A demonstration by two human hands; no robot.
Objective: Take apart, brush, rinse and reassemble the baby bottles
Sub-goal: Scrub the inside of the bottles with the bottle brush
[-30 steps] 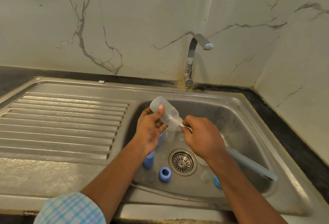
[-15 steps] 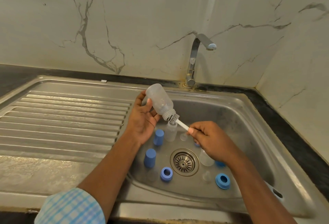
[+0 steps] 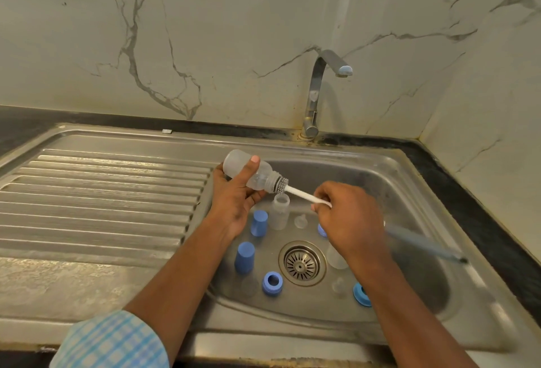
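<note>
Flatter than half a second ago, the bottle (image 3: 251, 173) now lies nearly level, its base swung down toward the draining board (image 3: 102, 192), and the right hand (image 3: 348, 221) has risen a little. The left hand (image 3: 234, 200) grips this frosted, translucent bottle above the basin's back left corner, thumb across the body and fingers curled behind. Its threaded neck points right, with the nubbed grey brush head (image 3: 280, 185) at the mouth (partly inside). The right hand's fingers are curled tight round the white stem (image 3: 301, 195); the blue handle (image 3: 424, 246) trails, blurred, toward the right wall of the sink (image 3: 415, 192). Below, a second bottle (image 3: 279, 211), two blue caps (image 3: 259, 222), blue rings (image 3: 272, 279) and clear teats (image 3: 301, 220) stand around the drain (image 3: 302, 263), with free room above them. The sink is dull steel, the board ridged, and the wall behind is veined marble.
</note>
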